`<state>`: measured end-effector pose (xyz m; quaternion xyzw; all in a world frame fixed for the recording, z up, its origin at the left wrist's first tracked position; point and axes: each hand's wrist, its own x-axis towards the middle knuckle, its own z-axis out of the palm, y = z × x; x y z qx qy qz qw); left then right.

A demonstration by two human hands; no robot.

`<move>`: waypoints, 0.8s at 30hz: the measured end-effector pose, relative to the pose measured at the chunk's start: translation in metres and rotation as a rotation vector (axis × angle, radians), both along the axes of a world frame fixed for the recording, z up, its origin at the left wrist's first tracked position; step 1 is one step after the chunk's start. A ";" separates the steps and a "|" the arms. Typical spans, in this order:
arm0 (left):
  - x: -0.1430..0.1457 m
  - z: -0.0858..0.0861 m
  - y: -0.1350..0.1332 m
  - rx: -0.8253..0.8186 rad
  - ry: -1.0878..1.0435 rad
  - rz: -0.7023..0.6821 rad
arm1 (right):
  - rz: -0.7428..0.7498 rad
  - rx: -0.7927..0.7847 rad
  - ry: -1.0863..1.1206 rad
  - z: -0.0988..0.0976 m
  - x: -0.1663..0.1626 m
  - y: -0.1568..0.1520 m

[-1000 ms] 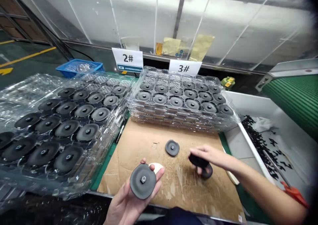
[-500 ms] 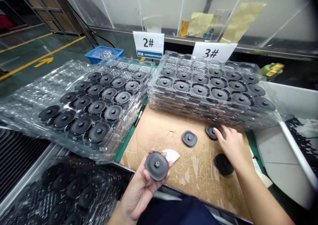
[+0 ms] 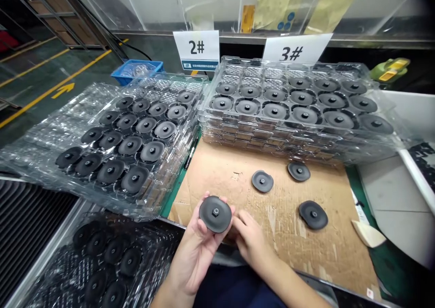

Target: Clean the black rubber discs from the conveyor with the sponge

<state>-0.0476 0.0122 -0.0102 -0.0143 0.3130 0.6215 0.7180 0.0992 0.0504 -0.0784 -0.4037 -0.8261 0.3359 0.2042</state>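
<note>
My left hand [image 3: 200, 240] grips a rounded dark grey disc [image 3: 220, 215] by its rim, its face with a small central nut turned up towards me. Close against the disc's right edge is my right hand [image 3: 249, 237], thumb and fingers drawn together. What lies between those fingertips, if anything, is hidden. Three similar pieces lie on the cardboard sheet [image 3: 217, 172]: one grey disc [image 3: 263, 181], another farther back [image 3: 299, 171], and a darker disc [image 3: 313, 215] with a notched edge at the right.
Clear plastic trays [image 3: 159, 176] holding discs are stacked at left, with another stack [image 3: 238, 138] behind the cardboard. More trays of discs [image 3: 112, 253] sit lower left. Signs "2#" [image 3: 197, 49] and "3#" [image 3: 292, 49] stand behind. A blue bin [image 3: 120, 74] is at back left.
My right hand has let go of the disc at the back right and come left to the held disc's edge. The white wedge-shaped piece beside my left hand no longer shows.
</note>
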 end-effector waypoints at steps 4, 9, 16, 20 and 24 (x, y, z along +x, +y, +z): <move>0.002 0.001 0.002 -0.038 0.038 -0.011 | 0.008 -0.030 0.029 0.020 0.023 0.015; 0.017 0.003 0.005 -0.062 0.108 -0.014 | -0.168 0.016 0.142 0.087 0.027 0.025; 0.032 0.012 0.007 -0.090 0.209 -0.139 | 0.077 0.048 0.164 0.135 0.012 0.013; 0.032 0.018 0.009 -0.052 0.228 -0.171 | -0.006 0.147 0.206 0.129 0.011 0.012; 0.029 0.019 0.008 -0.016 0.219 -0.131 | 0.049 0.150 0.281 0.125 0.014 0.003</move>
